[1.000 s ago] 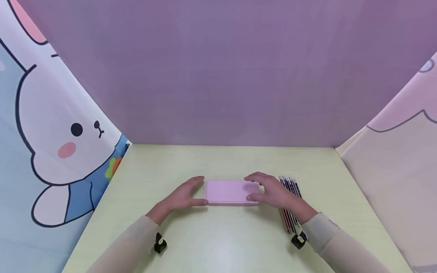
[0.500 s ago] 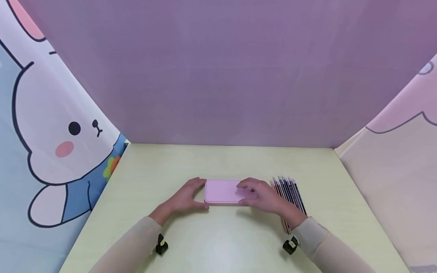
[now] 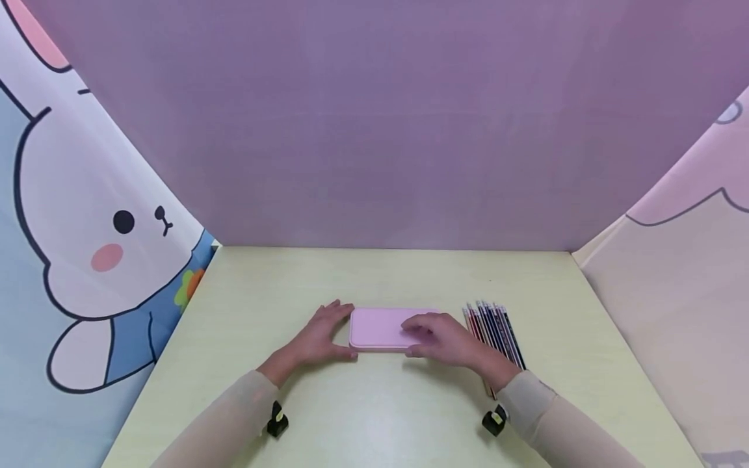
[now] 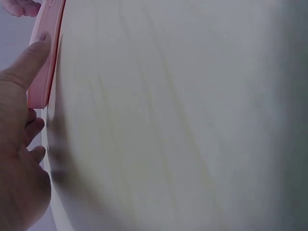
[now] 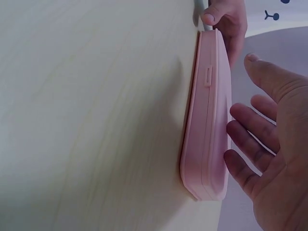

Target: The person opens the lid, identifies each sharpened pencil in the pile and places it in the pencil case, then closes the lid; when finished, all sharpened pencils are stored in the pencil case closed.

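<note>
A closed pink pencil case (image 3: 380, 328) lies flat on the table, its long side facing me. My left hand (image 3: 316, 338) grips the left end: the thumb is at the front edge, the fingers reach the back corner. In the left wrist view its thumb (image 4: 36, 55) lies against the case's pink side (image 4: 41, 91). My right hand (image 3: 447, 341) hovers over the right part of the lid, fingers loosely bent. The right wrist view shows its fingertips close above the lid and a small latch (image 5: 208, 76) on the case's front.
Several pencils (image 3: 497, 331) lie side by side to the right of the case, partly under my right wrist. The pale table (image 3: 374, 403) ends at a purple back panel (image 3: 386, 130). Printed cloth walls flank it, with a cartoon rabbit (image 3: 82, 227) on the left.
My right hand has moved left, farther over the lid, uncovering more of the pencils. The left hand has closed in on the case's left end. The case stays closed.
</note>
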`<action>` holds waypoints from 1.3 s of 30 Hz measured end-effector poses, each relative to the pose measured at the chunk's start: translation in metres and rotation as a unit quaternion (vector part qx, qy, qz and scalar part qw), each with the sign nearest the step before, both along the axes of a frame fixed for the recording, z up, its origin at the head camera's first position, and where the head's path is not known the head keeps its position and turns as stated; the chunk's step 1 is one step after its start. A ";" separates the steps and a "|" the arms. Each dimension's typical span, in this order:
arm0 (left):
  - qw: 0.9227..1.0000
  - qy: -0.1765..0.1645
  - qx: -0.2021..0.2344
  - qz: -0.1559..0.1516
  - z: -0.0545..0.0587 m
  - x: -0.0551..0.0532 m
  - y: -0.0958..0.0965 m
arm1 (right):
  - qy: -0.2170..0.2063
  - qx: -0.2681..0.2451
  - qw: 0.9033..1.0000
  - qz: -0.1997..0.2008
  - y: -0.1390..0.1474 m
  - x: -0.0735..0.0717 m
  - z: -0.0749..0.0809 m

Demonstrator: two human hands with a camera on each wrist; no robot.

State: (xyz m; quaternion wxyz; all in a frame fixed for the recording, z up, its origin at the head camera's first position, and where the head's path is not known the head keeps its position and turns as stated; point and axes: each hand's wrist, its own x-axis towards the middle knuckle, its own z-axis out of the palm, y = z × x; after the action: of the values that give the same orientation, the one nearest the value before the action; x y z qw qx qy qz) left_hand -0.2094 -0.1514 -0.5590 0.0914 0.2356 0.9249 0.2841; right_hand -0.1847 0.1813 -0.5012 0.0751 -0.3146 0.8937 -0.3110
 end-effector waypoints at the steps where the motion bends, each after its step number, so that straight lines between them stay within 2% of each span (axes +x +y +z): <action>1: 1.000 0.002 0.001 0.002 -0.001 0.000 0.000 | 0.001 0.003 1.000 0.000 0.000 0.000 0.000; 11: 1.000 0.004 0.013 0.018 -0.011 0.000 0.008 | -0.005 0.001 1.000 0.004 0.000 -0.002 -0.002; 17: 0.999 -0.002 0.028 0.036 -0.010 0.002 0.009 | 0.000 0.006 1.000 0.007 0.000 -0.002 -0.001; 22: 0.997 -0.014 0.062 0.047 -0.007 0.004 0.009 | 0.025 0.032 0.999 0.006 0.000 -0.002 -0.001; 25: 0.993 -0.028 0.101 0.053 -0.005 0.004 0.012 | 0.046 0.046 0.998 0.009 -0.001 -0.001 0.000; 30: 0.980 -0.068 0.170 0.072 -0.002 0.005 0.015 | 0.069 0.064 0.995 0.018 -0.001 -0.003 0.000; 34: 0.974 -0.088 0.193 0.075 0.002 0.004 0.016 | 0.081 0.071 0.994 0.024 -0.002 -0.004 0.001; 39: 0.970 -0.105 0.204 0.074 0.004 0.004 0.015 | 0.095 0.081 0.992 0.027 -0.004 -0.006 0.007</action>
State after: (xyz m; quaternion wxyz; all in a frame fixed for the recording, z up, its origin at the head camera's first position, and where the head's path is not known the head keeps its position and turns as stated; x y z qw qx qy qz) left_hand -0.2051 -0.1360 -0.5546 0.1171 0.1488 0.8475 0.4959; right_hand -0.1904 0.1772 -0.4946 0.0235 -0.3598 0.9100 -0.2045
